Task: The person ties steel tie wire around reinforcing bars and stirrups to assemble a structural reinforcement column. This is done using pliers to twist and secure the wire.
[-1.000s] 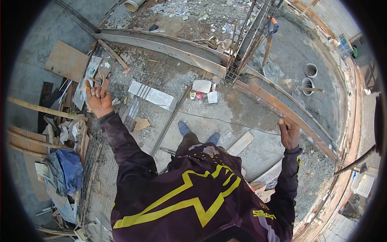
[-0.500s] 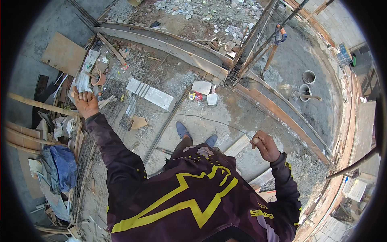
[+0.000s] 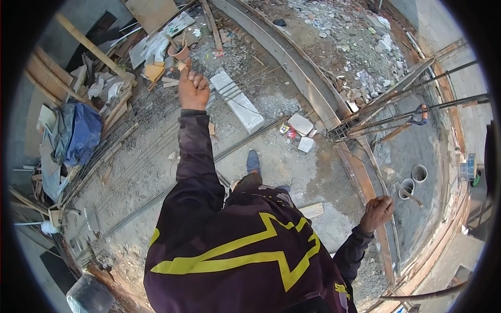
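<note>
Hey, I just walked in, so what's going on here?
A person stands on rough, rubble-strewn ground with both hands raised and curled shut. The left hand shows just left of a pale block; the right hand shows against a long wooden board. Whether either grips something thin isn't clear.

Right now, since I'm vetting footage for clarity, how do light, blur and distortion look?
Head view: daylight, with no clear shadow from the left hand or right hand; both readable, without heavy blur. Head view: the fisheye bends straight edges toward the rim, as on the long formwork board, and the corners go black. Head view: fine wires are hard to trace against grey ground.
</note>
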The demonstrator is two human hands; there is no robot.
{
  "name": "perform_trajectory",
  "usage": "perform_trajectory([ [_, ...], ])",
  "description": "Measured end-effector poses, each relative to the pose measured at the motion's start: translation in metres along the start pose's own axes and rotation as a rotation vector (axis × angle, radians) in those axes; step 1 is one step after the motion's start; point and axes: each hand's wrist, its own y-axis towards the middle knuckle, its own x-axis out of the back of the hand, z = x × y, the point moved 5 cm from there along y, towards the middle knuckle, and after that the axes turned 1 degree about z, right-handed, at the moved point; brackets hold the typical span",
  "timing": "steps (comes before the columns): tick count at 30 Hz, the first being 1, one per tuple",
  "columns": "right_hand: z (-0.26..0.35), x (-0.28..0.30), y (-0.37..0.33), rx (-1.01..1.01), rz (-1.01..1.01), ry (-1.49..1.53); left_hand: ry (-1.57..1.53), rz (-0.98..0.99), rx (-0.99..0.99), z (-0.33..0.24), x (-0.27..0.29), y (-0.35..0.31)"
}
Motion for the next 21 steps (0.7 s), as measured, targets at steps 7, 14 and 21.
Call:
perform_trajectory([
  [7, 0.001, 0.021, 0.070, 0.108, -0.380, 0.661, 0.061, -0.428, 0.365, 0.132, 0.069, -0.105],
  [14, 0.015, -0.036, 0.137, 0.085, 0.319, 0.864, -0.092, -0.616, 0.315, 0.102, 0.118, -0.138],
  [21, -0.004, -0.230, 0.083, 0.446, 0.641, -0.635, -0.177, -0.670, -0.143, -0.022, 0.148, -0.119],
])
